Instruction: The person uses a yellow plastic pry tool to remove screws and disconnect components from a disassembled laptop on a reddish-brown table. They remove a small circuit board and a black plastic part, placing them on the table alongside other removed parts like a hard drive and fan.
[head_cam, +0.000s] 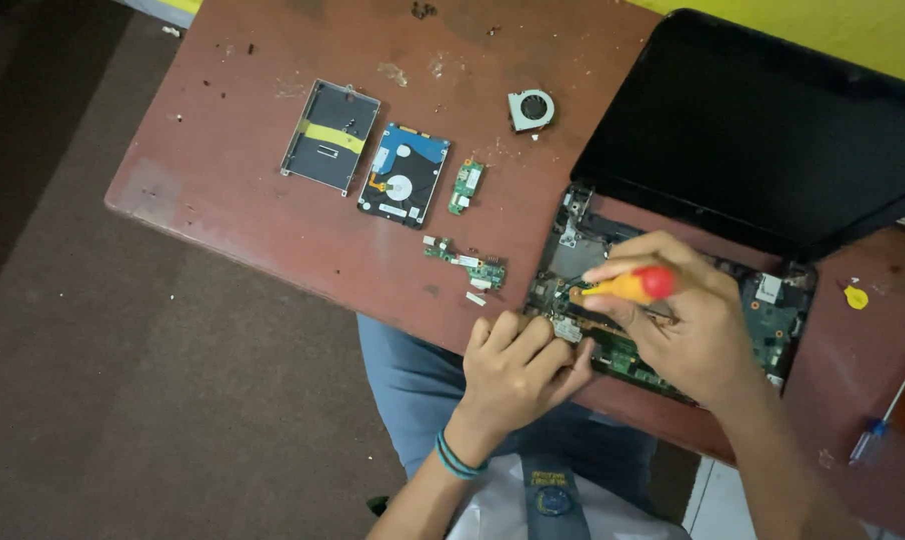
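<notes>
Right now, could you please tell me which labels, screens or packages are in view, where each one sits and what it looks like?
Laptop screen: upper right of the table, dark, off, black rectangle tilted back.
Hard drive label: on the drive at table centre, blue and white with a round white patch.
Yellow tape strip: across the grey metal drive caddy, left of the drive.
No packages are in view.

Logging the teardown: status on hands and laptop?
Right hand grips screwdriver, tip on opened laptop. Left hand braces its front edge. Removed parts lie apart.
</notes>
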